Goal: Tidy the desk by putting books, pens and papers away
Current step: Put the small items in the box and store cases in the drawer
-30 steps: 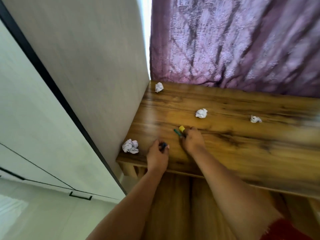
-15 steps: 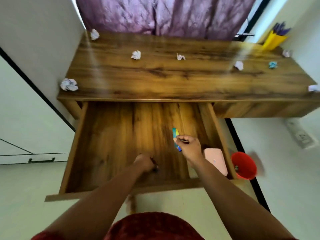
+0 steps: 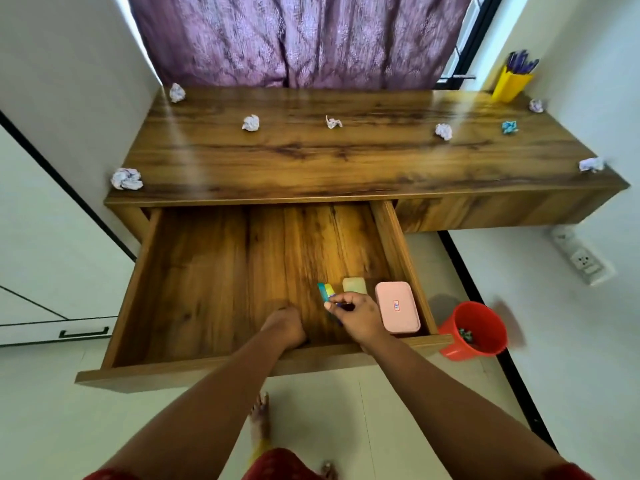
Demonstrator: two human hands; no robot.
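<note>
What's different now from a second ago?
Both hands have left the desktop and gone down into the open drawer. The right hand still pinches the markers, now beside a pink box. The left hand stays curled; what it holds is hidden. The paper balls have not moved.

left hand (image 3: pixel 285 325) fingers curl out of sight – red bin (image 3: pixel 479 332) contents too small to tell.

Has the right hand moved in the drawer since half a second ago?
Yes. The right hand, gripping markers, has come nearer the pink box and the drawer's front edge; before, it sat farther back.
</note>
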